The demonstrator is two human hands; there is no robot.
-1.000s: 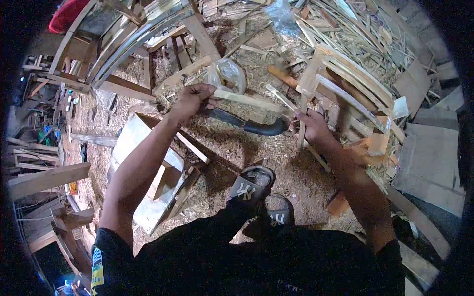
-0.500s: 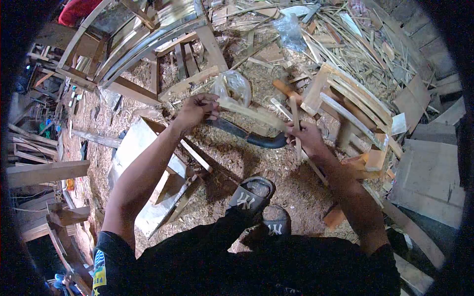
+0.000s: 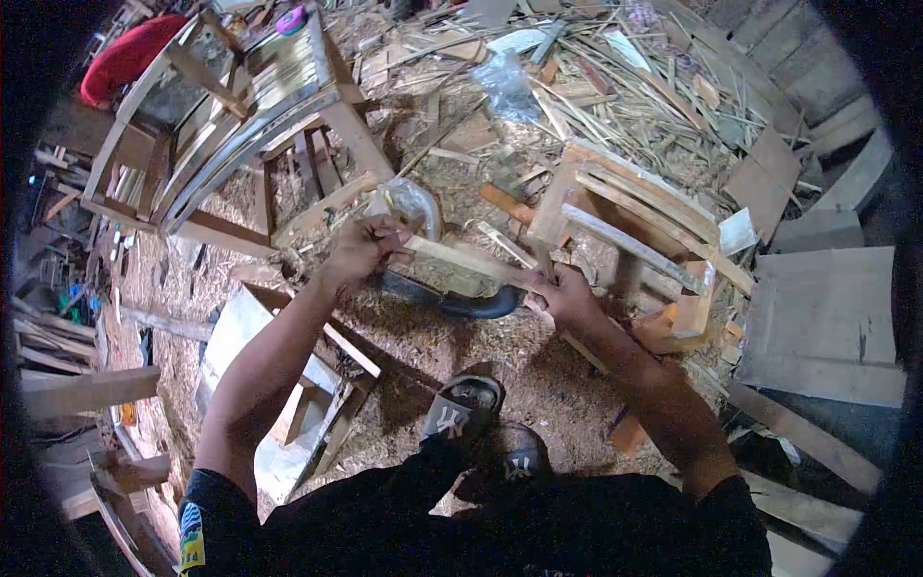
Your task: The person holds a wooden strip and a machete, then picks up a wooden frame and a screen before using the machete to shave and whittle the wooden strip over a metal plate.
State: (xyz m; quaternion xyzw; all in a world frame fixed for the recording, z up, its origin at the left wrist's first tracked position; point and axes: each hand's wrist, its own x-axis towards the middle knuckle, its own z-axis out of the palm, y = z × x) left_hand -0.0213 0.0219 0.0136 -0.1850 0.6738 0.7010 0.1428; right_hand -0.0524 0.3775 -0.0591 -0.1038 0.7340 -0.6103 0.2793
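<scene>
Wood strip (image 3: 465,260) between hands (image 3: 363,252); right end indistinct.

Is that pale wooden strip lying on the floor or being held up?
Held up: the left hand has one end of the wooden strip, the right hand the other.

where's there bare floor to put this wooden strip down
For the wooden strip, the clearest patch is shavings-strewn floor between the sandals, dark curved piece and reddish wood block. A narrower, shadowed patch lies between the sandals and white-faced board. It is crowded around the slatted wooden frame and at the scrap-wood pile beyond.
</scene>
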